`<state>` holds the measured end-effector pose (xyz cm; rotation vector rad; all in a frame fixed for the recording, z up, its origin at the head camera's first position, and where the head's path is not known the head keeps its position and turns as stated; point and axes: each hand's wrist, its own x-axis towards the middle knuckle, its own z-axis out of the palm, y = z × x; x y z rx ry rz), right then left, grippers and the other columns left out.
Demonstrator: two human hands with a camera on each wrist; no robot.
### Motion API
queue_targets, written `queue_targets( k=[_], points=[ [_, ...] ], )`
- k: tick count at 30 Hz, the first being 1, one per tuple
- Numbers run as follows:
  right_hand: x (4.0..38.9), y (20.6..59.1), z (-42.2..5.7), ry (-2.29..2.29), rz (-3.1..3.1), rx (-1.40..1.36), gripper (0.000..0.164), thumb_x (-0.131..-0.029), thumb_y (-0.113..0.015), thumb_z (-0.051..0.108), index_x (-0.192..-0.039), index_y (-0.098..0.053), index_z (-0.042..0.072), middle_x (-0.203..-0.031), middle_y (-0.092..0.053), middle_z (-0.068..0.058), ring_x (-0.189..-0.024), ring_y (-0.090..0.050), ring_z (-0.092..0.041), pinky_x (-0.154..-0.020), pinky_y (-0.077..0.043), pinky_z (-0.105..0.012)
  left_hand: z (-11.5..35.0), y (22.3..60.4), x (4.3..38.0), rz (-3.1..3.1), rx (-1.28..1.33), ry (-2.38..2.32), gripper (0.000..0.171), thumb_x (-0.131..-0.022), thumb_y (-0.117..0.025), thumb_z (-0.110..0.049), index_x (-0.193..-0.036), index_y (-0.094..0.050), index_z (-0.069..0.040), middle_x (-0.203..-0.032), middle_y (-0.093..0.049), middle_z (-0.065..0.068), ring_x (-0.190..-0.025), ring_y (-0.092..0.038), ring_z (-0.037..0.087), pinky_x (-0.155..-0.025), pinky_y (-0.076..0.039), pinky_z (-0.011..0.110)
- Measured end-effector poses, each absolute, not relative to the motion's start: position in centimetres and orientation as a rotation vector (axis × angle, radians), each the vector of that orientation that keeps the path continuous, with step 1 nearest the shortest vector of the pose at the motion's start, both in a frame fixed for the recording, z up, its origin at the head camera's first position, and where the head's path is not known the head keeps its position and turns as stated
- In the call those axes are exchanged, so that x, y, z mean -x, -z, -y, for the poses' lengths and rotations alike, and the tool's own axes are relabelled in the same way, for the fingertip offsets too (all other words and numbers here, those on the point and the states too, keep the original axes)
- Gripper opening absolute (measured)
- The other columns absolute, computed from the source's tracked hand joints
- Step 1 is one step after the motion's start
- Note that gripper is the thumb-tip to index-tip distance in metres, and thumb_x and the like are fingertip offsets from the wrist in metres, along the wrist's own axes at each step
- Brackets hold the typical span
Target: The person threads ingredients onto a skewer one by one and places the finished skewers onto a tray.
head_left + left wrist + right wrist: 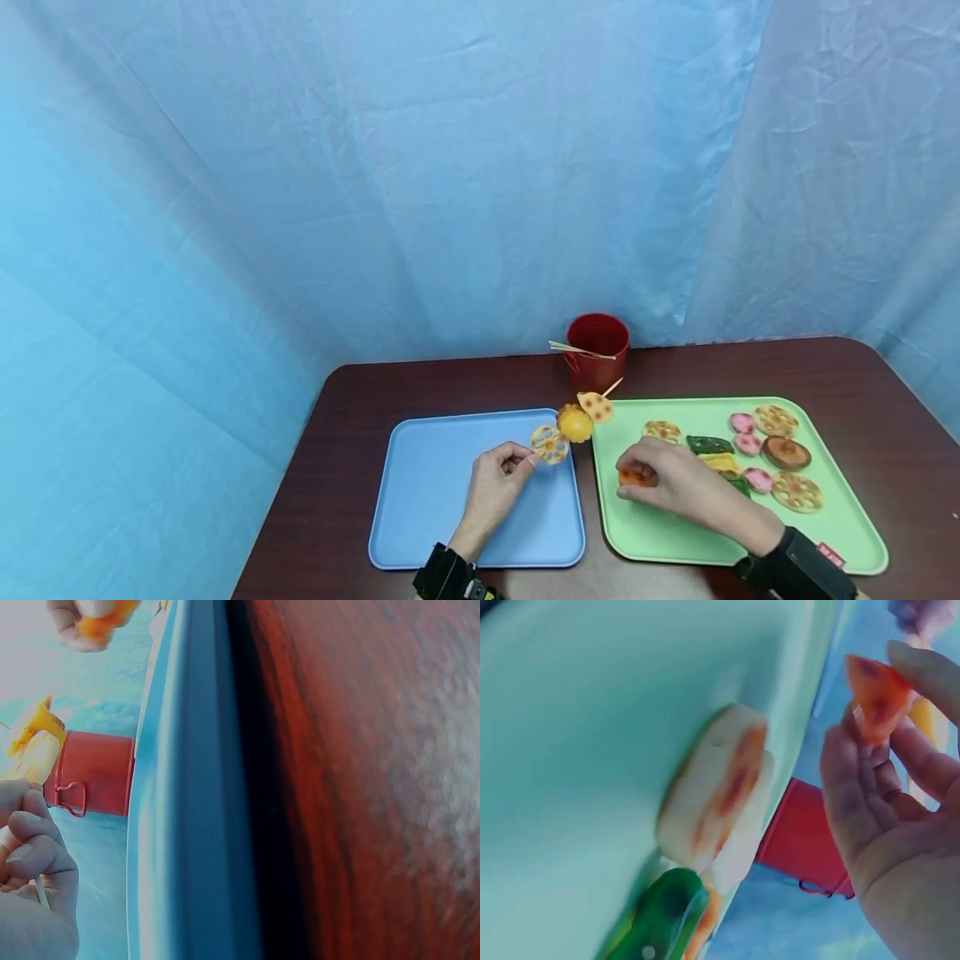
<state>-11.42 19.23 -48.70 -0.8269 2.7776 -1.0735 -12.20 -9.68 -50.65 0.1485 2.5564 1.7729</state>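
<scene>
My left hand (497, 483), over the blue tray (442, 525), pinches a thin wooden skewer (613, 387) near its lower end. Threaded along it are a lotus root slice (550, 445), a round yellow piece (575, 423) and a pale, brown-spotted piece (596, 407) closest to the bare tip. My right hand (690, 483) is above the left part of the green tray (660, 537). Between its thumb and fingers it pinches an orange, brown-marked food piece (877, 701), clear of the tray in the right wrist view.
Lotus slices (797, 492), pink pieces (747, 443), a brown mushroom-like piece (787, 452), green pieces (710, 445) and a yellow piece (720, 463) lie on the green tray. Behind the trays stands a red cup (597, 337), thin sticks (581, 350) across its rim. Blue cloth (450, 183) hangs behind the table.
</scene>
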Motion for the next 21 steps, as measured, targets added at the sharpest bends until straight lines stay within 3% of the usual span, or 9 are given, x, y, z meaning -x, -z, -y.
queue_targets(
  k=[4,8,15,21],
  points=[
    [11.9,47.9,-20.2,1.421,-2.501,0.607,0.031,-0.096,-0.076,0.028,-0.114,-0.071,0.004,-0.099,-0.067,-0.001,-0.080,-0.070,-0.011,-0.068,-0.057,-0.031,9.6,50.6,12.2,-2.549,-0.136,-1.772,0.010,-0.093,-0.077,-0.018,-0.088,-0.076,-0.009,-0.072,-0.062,-0.004,-0.058,-0.048,0.006,-0.053,-0.036,0.021],
    [12.5,47.4,-21.0,1.648,-2.352,0.389,0.041,-0.100,-0.071,0.024,-0.129,-0.063,-0.005,-0.108,-0.068,-0.013,-0.087,-0.074,-0.020,-0.072,-0.060,-0.037,9.5,50.5,12.1,-2.549,-0.136,-1.766,0.011,-0.093,-0.078,-0.018,-0.088,-0.076,-0.009,-0.071,-0.061,-0.004,-0.057,-0.047,0.006,-0.053,-0.036,0.020],
    [13.8,47.5,-22.2,1.843,-2.388,0.044,0.046,-0.101,-0.068,0.039,-0.128,-0.066,0.002,-0.111,-0.072,-0.005,-0.094,-0.069,-0.016,-0.081,-0.059,-0.034,9.5,50.5,12.2,-2.541,-0.142,-1.760,0.012,-0.094,-0.077,-0.020,-0.088,-0.077,-0.010,-0.068,-0.059,-0.004,-0.056,-0.046,0.005,-0.053,-0.034,0.020],
    [14.5,48.0,-23.3,2.041,-2.238,-0.028,0.053,-0.104,-0.061,0.044,-0.138,-0.062,0.003,-0.119,-0.068,0.009,-0.106,-0.066,-0.006,-0.092,-0.056,-0.035,9.5,50.2,12.0,-2.530,-0.158,-1.772,0.012,-0.094,-0.077,-0.019,-0.088,-0.076,-0.009,-0.068,-0.059,-0.004,-0.056,-0.046,0.005,-0.053,-0.035,0.021]
  ],
)
